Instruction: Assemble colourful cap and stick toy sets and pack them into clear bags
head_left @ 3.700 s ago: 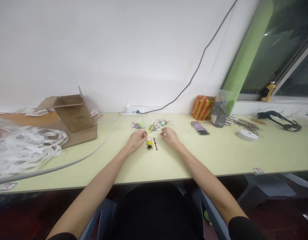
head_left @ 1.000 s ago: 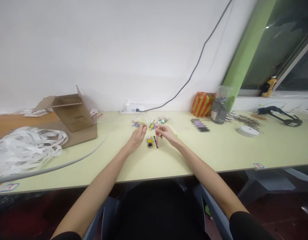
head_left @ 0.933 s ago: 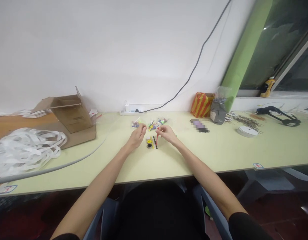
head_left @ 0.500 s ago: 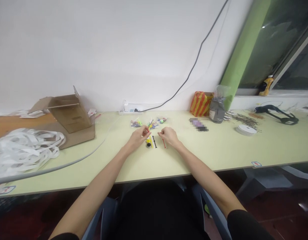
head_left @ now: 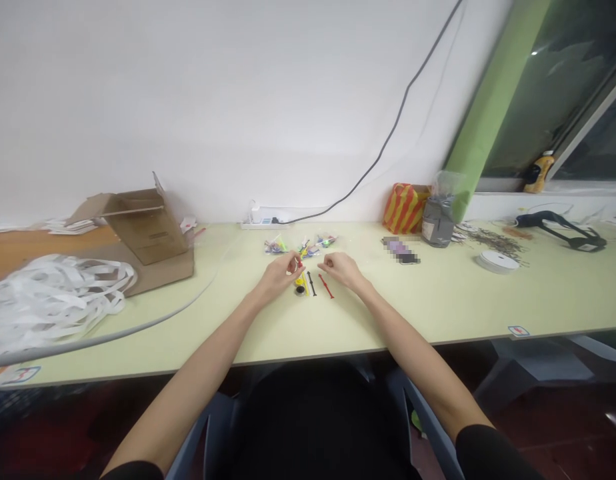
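Left hand (head_left: 279, 277) holds red piece (head_left: 299, 264), right hand (head_left: 342, 270) beside red stick (head_left: 326, 287)

Bare forearms (head_left: 188, 403), black short sleeves (head_left: 493, 455)

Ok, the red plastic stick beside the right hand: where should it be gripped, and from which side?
Probably pinch the red plastic stick at mid-shaft, coming down from the right with the right hand. It is long and thin and lies flat on a slant, so the middle looks easiest to close on, and the black stick on its left makes that side tighter.
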{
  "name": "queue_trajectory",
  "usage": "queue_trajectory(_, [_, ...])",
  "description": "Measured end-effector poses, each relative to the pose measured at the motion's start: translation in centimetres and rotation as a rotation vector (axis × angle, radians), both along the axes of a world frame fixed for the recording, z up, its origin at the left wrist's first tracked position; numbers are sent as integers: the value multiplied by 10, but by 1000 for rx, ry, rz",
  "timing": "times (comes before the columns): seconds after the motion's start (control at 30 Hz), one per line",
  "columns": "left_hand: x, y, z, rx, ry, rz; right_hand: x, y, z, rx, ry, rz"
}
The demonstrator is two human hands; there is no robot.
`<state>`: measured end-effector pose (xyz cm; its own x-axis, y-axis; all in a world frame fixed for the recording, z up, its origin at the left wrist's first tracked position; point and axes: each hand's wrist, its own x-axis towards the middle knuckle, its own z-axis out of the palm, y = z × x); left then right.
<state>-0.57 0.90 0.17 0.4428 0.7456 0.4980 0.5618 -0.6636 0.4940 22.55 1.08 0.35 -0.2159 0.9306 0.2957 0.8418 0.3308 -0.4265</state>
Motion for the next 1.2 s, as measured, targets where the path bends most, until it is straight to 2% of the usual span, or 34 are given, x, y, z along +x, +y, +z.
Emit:
queue_trajectory(0.13, [0, 0, -1, 5, -2, -6, 11, 5, 2, -98, 61, 339])
queue_trajectory(0.23, [1, 0, 0, 9, -9, -1, 16, 8, 0, -186, 107, 440])
queue_trajectory(0.47, [2, 0, -1, -5, -10, 0, 22, 12, -4, -278, 95, 415])
queue_trajectory(0.53, [2, 1, -1, -2, -7, 2, 20, 12, -4, -238, 97, 396])
queue_trajectory(0.67, [2, 1, -2, 0, 2, 0, 7, 13, -5, -28, 178, 343])
queue_trajectory(0.77, [1, 1, -2, 1, 0, -1, -6, 11, -11, 72, 209, 371])
queue_trajectory(0.9, [2, 1, -1, 0, -7, -2, -16, 10, -19, 99, 196, 421])
queue_trajectory(1.2, [2, -1, 1, -2, -11, -1, -18, 12, -26, 96, 120, 396])
